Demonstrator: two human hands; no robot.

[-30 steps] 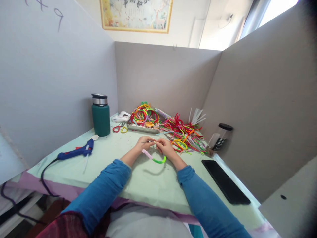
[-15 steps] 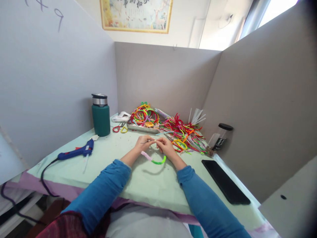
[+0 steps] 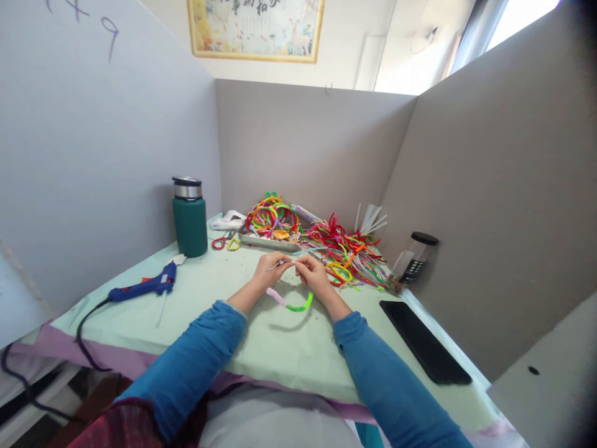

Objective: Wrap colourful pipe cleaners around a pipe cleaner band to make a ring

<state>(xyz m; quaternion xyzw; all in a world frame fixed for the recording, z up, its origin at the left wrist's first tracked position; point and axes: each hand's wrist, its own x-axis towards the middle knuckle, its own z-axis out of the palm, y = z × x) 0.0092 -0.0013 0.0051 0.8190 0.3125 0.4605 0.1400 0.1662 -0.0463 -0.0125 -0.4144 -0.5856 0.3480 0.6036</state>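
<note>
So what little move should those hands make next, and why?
Perhaps a small twist by the left hand while the right hand holds steady: their fingers come together at one spot, a thin strand pokes out past the left hand, and the fuzzy strip curves below, its pink end free.

Over the last second, your left hand (image 3: 274, 266) and right hand (image 3: 310, 272) have edged slightly away from you. The thin strand (image 3: 275, 267) by your left fingers, nearly level before, now slants more, while the pink-and-green fuzzy strip (image 3: 295, 308) has dipped slightly nearer you.
</note>
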